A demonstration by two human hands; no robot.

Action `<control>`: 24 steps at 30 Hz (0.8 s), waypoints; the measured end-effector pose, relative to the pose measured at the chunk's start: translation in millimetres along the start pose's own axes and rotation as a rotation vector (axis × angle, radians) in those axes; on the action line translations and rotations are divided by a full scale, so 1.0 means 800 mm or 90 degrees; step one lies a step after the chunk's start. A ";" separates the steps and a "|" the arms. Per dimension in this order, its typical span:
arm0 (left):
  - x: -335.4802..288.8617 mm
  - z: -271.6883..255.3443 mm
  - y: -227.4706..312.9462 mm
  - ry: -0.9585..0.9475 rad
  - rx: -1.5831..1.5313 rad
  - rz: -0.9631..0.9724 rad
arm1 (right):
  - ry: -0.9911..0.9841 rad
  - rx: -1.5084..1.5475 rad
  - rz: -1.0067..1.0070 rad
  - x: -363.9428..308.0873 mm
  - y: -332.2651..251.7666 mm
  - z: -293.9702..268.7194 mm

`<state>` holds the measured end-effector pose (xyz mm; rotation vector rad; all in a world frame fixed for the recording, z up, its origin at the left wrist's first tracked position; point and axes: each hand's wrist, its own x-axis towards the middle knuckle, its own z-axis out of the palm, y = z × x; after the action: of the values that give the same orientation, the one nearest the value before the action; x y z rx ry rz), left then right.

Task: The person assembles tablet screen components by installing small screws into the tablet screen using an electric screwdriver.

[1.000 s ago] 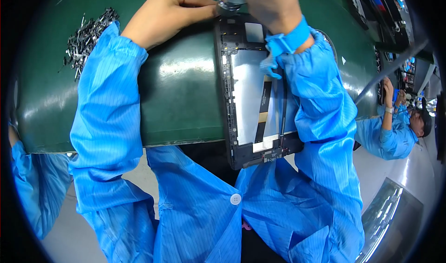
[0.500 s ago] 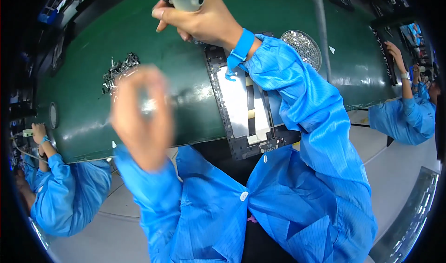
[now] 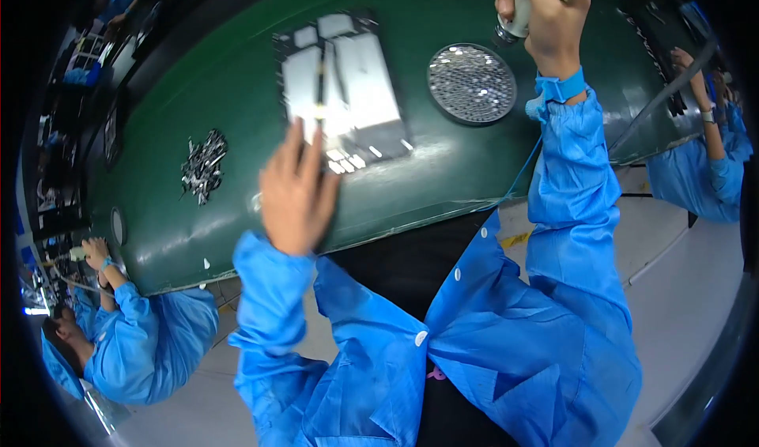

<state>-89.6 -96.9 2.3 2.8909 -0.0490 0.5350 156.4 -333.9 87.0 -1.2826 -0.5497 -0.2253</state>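
Observation:
An opened tablet housing (image 3: pixel 368 71) with large silvery-white panels and a dark frame lies on the green table, blurred by motion. My left hand (image 3: pixel 292 198) is at its near left edge, fingers stretched out and apart. The fingertips overlap the housing, though whether they press on it I cannot tell. Up at the right, my right hand (image 3: pixel 553 32) is wrapped round a pale grey electric screwdriver (image 3: pixel 520 16), whose dark nose points down to the left. The screwdriver's upper part runs out of view.
Between the housing and my right hand stands a round tray (image 3: pixel 474 121) full of small shiny pieces. A heap of dark and silvery strips (image 3: pixel 204 166) lies to the left. A grey cable (image 3: pixel 660 103) hangs at the right. Co-workers in blue sit on both sides.
The housing has shifted from the table's near edge to farther back and left. My left hand has moved right to it, while my right hand has swung right with the screwdriver.

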 end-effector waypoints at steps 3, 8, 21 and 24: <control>0.081 0.030 -0.078 0.070 0.091 0.043 | 0.060 -0.087 -0.020 -0.006 0.012 -0.033; 0.216 0.086 -0.203 0.125 0.047 0.034 | 0.012 -0.012 -0.017 -0.009 0.023 -0.047; 0.336 0.151 -0.275 0.058 -0.114 -0.043 | -0.138 0.044 0.065 -0.027 0.036 -0.010; 0.308 0.133 -0.218 0.247 0.030 0.061 | -0.147 0.025 0.043 -0.024 0.044 -0.014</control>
<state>189.6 53.4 -40.2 2.7827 -0.1181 1.1164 159.2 -336.9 45.9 -1.2940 -0.7026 -0.0105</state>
